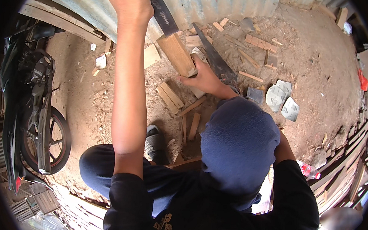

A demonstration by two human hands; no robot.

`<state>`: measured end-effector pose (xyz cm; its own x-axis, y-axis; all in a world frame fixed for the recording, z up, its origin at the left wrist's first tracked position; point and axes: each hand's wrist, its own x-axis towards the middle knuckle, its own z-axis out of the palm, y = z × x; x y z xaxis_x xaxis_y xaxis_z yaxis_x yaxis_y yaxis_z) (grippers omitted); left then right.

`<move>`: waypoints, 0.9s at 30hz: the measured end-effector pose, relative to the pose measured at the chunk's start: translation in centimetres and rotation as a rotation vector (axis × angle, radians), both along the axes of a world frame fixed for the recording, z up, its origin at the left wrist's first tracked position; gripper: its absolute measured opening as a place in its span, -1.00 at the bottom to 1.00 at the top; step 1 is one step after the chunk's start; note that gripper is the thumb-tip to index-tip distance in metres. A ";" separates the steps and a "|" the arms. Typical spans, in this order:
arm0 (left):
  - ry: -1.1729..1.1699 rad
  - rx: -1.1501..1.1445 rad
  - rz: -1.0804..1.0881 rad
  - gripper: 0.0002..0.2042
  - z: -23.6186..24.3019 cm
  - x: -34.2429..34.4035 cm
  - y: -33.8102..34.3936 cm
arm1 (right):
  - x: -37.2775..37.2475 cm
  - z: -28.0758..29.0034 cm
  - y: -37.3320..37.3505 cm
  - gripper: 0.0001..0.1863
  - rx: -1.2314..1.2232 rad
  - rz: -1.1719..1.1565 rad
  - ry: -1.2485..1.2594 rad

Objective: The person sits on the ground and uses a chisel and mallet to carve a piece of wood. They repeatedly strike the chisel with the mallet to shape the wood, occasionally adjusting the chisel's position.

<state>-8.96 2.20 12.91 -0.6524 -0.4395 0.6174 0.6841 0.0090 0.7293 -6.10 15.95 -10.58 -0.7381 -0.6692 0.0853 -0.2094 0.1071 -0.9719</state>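
My left hand (133,5), partly cut off by the top edge, is closed on the upper end of a dark flat steel blade (164,16); any handle is out of sight. The blade's lower end meets the upper end of a squared wooden block (175,53), which stands tilted. Around the block's lower part wraps my right hand (206,78), its forearm passing behind my raised knee (240,143). Just right of that hand, a tapered dark saw blade (216,56) lies on the ground. Two short wood pieces (170,97) rest below and left of the block.
A motorcycle (38,111) stands at the left. Corrugated metal sheeting (227,2) closes off the far side. Wood offcuts (248,58) and grey broken flat pieces (279,95) litter the dirt floor. A plastic bottle (308,169) lies by stacked slats (343,168) at the right.
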 end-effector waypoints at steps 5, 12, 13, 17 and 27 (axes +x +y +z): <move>-0.039 -0.009 -0.012 -0.48 0.3 0.1 -0.4 | 0.0 0.0 0.1 -0.28 -0.013 -0.023 0.036; -0.059 -0.061 0.120 -0.51 0.4 0.4 0.5 | 0.1 0.2 0.1 -0.29 -0.003 -0.001 -0.016; -0.069 -0.050 0.122 -0.51 0.5 0.4 0.6 | 0.2 0.2 0.1 -0.29 0.008 -0.009 -0.008; -0.142 -0.042 0.098 -0.50 0.7 0.0 0.7 | 0.3 0.5 0.2 -0.30 -0.019 -0.028 0.002; -0.228 -0.058 -0.042 -0.40 -1.0 1.0 0.2 | 0.6 0.8 0.5 -0.30 -0.024 -0.028 -0.018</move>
